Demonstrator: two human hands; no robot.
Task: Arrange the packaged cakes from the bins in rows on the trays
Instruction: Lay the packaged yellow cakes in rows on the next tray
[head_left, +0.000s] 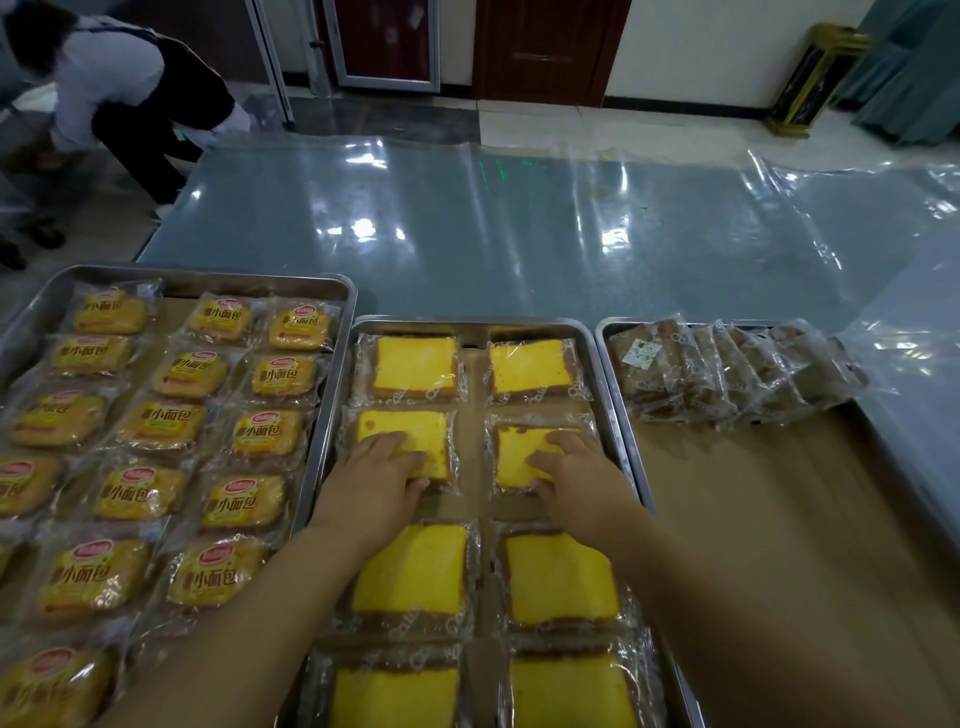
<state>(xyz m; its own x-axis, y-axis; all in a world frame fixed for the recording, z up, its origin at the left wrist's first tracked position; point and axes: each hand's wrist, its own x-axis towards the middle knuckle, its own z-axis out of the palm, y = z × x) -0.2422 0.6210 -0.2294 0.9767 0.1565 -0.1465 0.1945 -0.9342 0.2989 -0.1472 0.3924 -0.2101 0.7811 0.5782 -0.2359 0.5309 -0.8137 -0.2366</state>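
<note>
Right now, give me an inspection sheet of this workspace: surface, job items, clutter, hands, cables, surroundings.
Surface: table under clear plastic sheet, wrinkled.
Job's things: left tray, labelled bread packs in rows; middle tray, yellow cake slices in two columns; right tray, paper-lined, one overlapping row of brown cakes at far end.
Clutter: nothing seen.
Hands: left hand and right hand each lay fingers flat on a second-row slice.
Cables: nothing seen.
Surroundings: person bending far left; dark doors; black-and-gold stand.
</note>
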